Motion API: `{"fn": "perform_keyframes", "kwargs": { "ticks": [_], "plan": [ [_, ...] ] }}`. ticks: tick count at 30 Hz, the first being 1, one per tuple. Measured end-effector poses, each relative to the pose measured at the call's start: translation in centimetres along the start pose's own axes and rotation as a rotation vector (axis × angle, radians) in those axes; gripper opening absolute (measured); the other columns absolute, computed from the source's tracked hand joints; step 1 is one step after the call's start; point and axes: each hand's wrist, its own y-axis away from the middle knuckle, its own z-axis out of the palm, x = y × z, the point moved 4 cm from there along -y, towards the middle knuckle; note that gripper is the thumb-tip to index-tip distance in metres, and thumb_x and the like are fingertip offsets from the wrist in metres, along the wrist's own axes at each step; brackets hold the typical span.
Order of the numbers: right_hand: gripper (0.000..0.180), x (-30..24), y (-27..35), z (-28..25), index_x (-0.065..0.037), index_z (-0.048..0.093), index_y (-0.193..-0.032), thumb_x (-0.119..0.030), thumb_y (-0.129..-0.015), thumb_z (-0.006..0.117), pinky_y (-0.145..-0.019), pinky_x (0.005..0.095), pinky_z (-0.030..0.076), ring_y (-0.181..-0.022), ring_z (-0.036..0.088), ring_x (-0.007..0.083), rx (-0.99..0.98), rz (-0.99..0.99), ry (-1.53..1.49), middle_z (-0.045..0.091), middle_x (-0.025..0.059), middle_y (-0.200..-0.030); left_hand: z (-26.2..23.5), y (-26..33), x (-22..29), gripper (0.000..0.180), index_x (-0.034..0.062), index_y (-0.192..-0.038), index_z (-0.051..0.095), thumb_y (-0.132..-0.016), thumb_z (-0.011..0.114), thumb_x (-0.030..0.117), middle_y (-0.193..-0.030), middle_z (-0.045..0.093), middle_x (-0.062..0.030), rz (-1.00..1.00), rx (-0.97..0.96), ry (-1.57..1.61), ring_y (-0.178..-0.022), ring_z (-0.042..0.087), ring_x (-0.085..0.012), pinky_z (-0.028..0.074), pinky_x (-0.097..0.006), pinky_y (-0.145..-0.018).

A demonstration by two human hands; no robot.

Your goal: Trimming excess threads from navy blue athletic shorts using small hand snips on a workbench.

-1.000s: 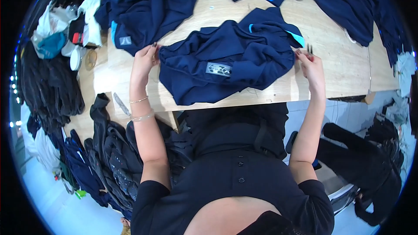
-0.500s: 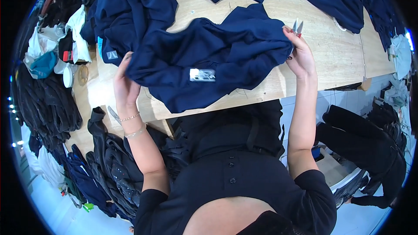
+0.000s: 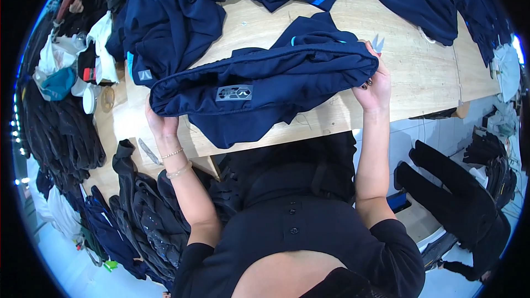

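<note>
Between my two hands a navy garment (image 3: 292,80) is stretched sideways by its waistband-like opening, above the near edge of the table. A small grey label (image 3: 234,92) shows inside the opening. My left hand (image 3: 161,122) is closed on the left end of the band, its fingers partly hidden by the cloth. At the right end my right hand (image 3: 375,87) grips the band. A small pair of scissors (image 3: 378,43) is also in that hand, blades pointing up and away, its handle mostly hidden. The lower part of the garment hangs toward the table edge.
More navy garments (image 3: 171,22) lie heaped along the far side of the wooden table (image 3: 411,77). Dark clothes (image 3: 61,127) are piled at left, near white bags (image 3: 102,49) and a round white lid (image 3: 89,100). A pointed blade (image 3: 148,152) lies near my left wrist. A person in black (image 3: 464,193) is at lower right.
The opening's edge has been pulled taut into a long straight band. The label has moved left and turned into clear view. Both hands have come slightly nearer to me.
</note>
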Motion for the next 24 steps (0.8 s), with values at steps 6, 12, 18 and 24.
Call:
{"fn": "perform_keyframes", "kwargs": {
  "ticks": [6,12,18,24],
  "plan": [
    [0.019,-2.9,0.2,-5.7,-0.007,0.061,-0.111,-0.018,-0.098,0.052,-0.087,0.0330,0.053,-0.096,0.067,0.0194,0.061,-0.066,-0.006,0.067,0.0082,-0.108,2.7,0.2,-2.3,0.039,-0.0013,-0.121,0.059,-0.098,0.043,0.026,-0.120,0.064,-0.0163,-0.117,-0.135,0.167,-0.115,0.059,-0.0300,0.041,-0.043,-0.107],
    [0.025,-3.1,0.0,-5.0,-0.008,0.058,-0.119,-0.021,-0.100,0.050,-0.098,0.0373,0.048,-0.107,0.063,0.0210,0.118,-0.153,0.238,0.065,0.0102,-0.116,10.9,1.2,-5.3,0.066,0.0122,-0.152,0.022,-0.097,0.051,0.034,-0.143,0.043,-0.0234,-0.054,-0.124,0.046,-0.131,0.045,-0.0351,0.034,-0.047,-0.111],
    [0.039,-3.2,-1.4,-7.8,0.001,0.054,-0.126,-0.028,-0.103,0.043,-0.105,0.0429,0.043,-0.118,0.057,0.0267,0.091,-0.060,0.174,0.060,0.0162,-0.126,12.9,0.8,-6.2,0.085,0.0137,-0.154,0.010,-0.093,0.044,0.061,-0.152,0.028,-0.0225,-0.014,-0.166,-0.058,-0.142,0.029,-0.0321,0.026,-0.043,-0.116],
    [0.028,-1.8,-1.6,-4.5,-0.006,0.058,-0.120,-0.023,-0.101,0.048,-0.095,0.0388,0.046,-0.105,0.060,0.0235,0.341,-0.111,0.141,0.061,0.0127,-0.115,12.6,0.3,-5.8,0.078,0.0081,-0.150,0.026,-0.094,0.044,0.059,-0.145,0.041,-0.0208,0.051,-0.020,-0.031,-0.137,0.038,-0.0280,0.029,-0.037,-0.115]
  ]
}}
